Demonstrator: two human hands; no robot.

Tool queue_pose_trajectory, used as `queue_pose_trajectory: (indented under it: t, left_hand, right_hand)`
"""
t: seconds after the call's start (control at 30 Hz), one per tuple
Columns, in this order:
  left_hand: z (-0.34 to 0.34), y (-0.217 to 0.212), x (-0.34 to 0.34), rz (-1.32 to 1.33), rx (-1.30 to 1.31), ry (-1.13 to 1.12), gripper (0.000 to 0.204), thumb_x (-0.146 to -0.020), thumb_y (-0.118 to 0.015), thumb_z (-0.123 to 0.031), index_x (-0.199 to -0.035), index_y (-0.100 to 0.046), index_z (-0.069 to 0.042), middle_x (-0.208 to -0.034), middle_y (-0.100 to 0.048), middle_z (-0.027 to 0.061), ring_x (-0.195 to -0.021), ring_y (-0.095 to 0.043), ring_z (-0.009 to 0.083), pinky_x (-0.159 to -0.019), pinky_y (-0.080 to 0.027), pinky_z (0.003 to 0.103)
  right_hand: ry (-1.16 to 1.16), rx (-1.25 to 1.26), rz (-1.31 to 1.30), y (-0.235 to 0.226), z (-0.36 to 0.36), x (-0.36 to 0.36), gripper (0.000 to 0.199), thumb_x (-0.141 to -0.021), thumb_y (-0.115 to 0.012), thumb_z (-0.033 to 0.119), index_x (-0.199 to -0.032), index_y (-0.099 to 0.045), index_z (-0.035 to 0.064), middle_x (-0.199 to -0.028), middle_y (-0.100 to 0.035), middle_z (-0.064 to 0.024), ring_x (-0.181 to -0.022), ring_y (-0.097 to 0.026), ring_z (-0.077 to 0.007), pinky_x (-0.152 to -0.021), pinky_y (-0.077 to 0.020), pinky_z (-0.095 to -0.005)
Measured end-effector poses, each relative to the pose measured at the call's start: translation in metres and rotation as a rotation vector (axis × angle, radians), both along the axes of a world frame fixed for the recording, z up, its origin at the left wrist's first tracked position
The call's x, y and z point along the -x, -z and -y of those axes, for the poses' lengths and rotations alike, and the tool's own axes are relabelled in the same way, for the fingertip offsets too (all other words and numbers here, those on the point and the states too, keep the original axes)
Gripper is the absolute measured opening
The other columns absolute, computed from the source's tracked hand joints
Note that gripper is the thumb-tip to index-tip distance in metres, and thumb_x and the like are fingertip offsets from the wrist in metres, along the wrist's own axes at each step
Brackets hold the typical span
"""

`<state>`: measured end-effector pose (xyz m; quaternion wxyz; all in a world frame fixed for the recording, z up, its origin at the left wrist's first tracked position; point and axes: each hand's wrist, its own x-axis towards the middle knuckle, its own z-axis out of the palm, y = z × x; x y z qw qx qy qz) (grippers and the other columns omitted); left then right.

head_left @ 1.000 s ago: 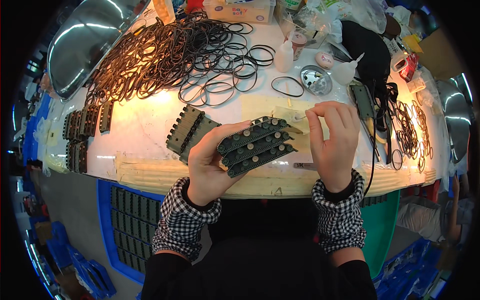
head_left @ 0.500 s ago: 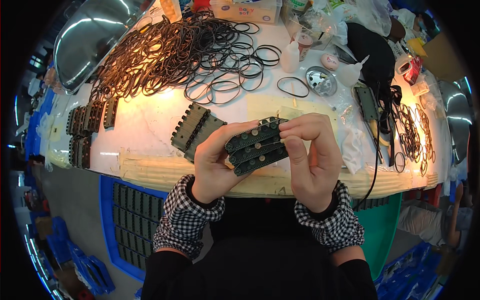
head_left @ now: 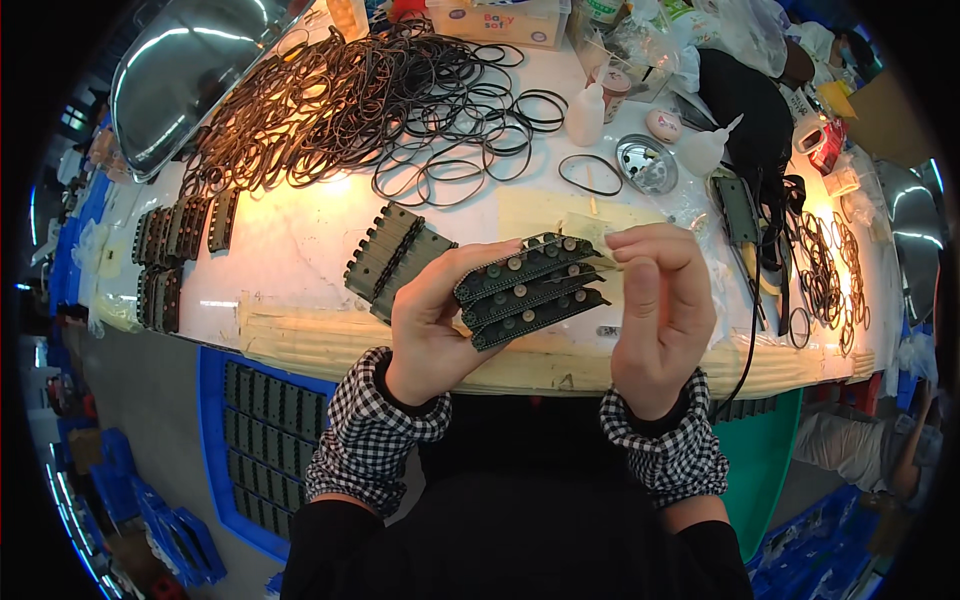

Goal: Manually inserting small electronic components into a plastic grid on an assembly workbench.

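1. Nearest, two checked cuffs (head_left: 385, 435) came up from the lower edge, one on each forearm, with two trays below the bench: a blue tray (head_left: 213, 440) at left, bearing rows of dark pieces too small to count singly, and a green tray (head_left: 765, 470) at right.
2. Two hands were raised over the front of the bench (head_left: 290, 270), apart from each other. The left hand (head_left: 430, 320) was clamped on three studded green strips (head_left: 525, 290), thumb along the top, the strips stacked and slanting up to the right.
3. The right hand (head_left: 660, 310) stood upright just beside the strips' right ends, its fingers bent and its thumb near the index finger — whether they gripped something small could not be told.
4. Behind the left hand lay one ribbed green block (head_left: 395, 260); at far left sat a cluster of dark strips (head_left: 160, 250), with one lone strip (head_left: 223, 220) beside it.
5. Farther back were one single black loop (head_left: 590, 190), one round dish (head_left: 647, 165), two white squeeze bottles (head_left: 586, 115) and one cup (head_left: 613, 88).
6. Two heaps of loops lay there — a large heap (head_left: 330, 110) left of centre, a smaller heap (head_left: 835, 260) at right — both too tangled to count.
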<state>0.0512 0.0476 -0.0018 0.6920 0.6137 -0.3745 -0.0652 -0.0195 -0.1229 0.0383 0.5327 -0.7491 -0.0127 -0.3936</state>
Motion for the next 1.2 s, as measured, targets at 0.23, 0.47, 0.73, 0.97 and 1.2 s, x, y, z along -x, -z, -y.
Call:
queue_pose_trajectory:
  t: [0.23,0.47,0.73,0.97,1.2]
  left_hand:
    - [0.000,0.005,-0.002,0.040,0.018,-0.030,0.056,-0.075,-0.080,-0.001,-0.126,-0.056,0.003,-0.119,-0.062,0.0128,-0.107,-0.062,0.0174,-0.093,-0.050,0.030]
    - [0.002,0.008,-0.002,0.010,0.065,0.001,0.055,-0.076,-0.077,0.003,-0.127,-0.054,0.004,-0.120,-0.062,0.0130,-0.108,-0.062,0.0181,-0.094,-0.051,0.031]
    - [0.003,0.005,0.001,-0.040,0.050,-0.013,0.054,-0.076,-0.077,0.003,-0.126,-0.055,0.003,-0.120,-0.061,0.0126,-0.109,-0.062,0.0186,-0.094,-0.051,0.031]
    - [0.003,0.005,0.000,0.002,0.052,-0.017,0.053,-0.076,-0.077,0.003,-0.125,-0.055,0.004,-0.118,-0.061,0.0138,-0.110,-0.062,0.0207,-0.095,-0.051,0.032]
    - [0.002,0.007,0.000,-0.014,0.038,-0.029,0.054,-0.076,-0.079,0.000,-0.125,-0.056,0.002,-0.119,-0.061,0.0116,-0.107,-0.062,0.0173,-0.092,-0.051,0.030]
  right_hand:
    - [0.376,0.681,-0.058,0.010,0.046,-0.007,0.007,-0.084,-0.065,0.003,-0.087,-0.059,0.0029,-0.092,-0.061,-0.0075,-0.085,-0.053,-0.0277,-0.076,-0.0401,-0.0380]
    - [0.424,0.698,0.010,0.001,0.041,0.001,0.009,-0.081,-0.068,0.003,-0.087,-0.061,0.0039,-0.087,-0.063,-0.0068,-0.082,-0.055,-0.0267,-0.074,-0.0413,-0.0375]
    - [-0.089,0.204,-0.017,0.001,0.001,0.006,0.004,-0.086,-0.066,0.005,-0.086,-0.062,0.0034,-0.092,-0.066,-0.0088,-0.090,-0.058,-0.0261,-0.082,-0.0453,-0.0361]
    - [-0.083,0.242,-0.006,0.005,-0.004,0.003,0.007,-0.083,-0.069,0.006,-0.085,-0.063,0.0040,-0.092,-0.066,-0.0084,-0.090,-0.058,-0.0267,-0.083,-0.0460,-0.0359]
    - [-0.071,0.268,0.004,0.007,-0.005,0.002,0.007,-0.084,-0.069,0.006,-0.085,-0.063,0.0040,-0.091,-0.066,-0.0086,-0.091,-0.058,-0.0271,-0.083,-0.0462,-0.0361]
